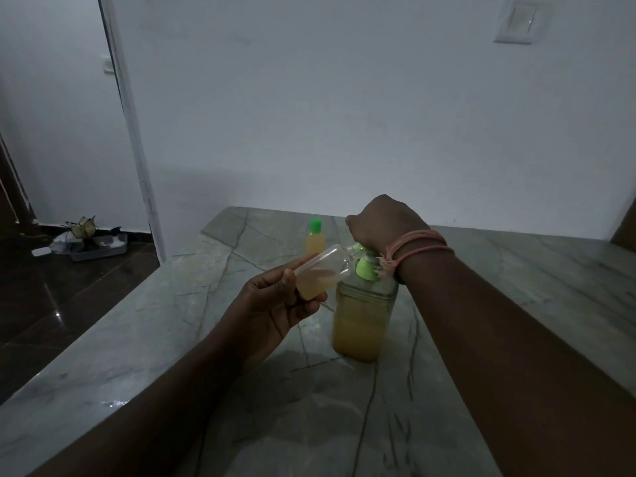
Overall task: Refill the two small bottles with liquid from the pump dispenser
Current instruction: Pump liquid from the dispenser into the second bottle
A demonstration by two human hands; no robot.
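Dispenser (359, 321): upright on counter (481, 321).
Right hand (382, 222): fist pressing its pump (366, 266).
Left hand (275, 304): grips open bottle (321, 273), tilted at pump.
Capped bottle (315, 241): behind dispenser.

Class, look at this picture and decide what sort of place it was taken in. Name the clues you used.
Probably a room in a home: a veined stone countertop against a plain white wall bearing a light switch, and a dark polished floor beside a doorway. Which room, the picture does not show.
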